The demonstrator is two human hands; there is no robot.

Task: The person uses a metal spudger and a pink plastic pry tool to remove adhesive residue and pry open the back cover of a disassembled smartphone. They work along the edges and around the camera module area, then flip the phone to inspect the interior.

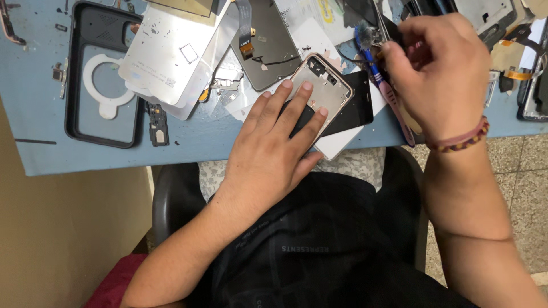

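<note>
Two bare hands work at a stripped phone frame (325, 85) on a blue bench (34, 114).

The left hand (274, 148) lies flat, fingers unclenched, pinning the pale metal frame; right of the frame, the right hand (439, 74) pinches a thin dark tool beside a pink-handled brush (388, 91).

The left hand (274, 148) lies flat on a phone frame (322, 91) at the near edge of the table (34, 85); a toothbrush (379, 80) lies just right of the frame, under the right hand (439, 68); a phone case (105, 74) lies well to the left; metal plates (171, 51) sit between case and frame.
</note>
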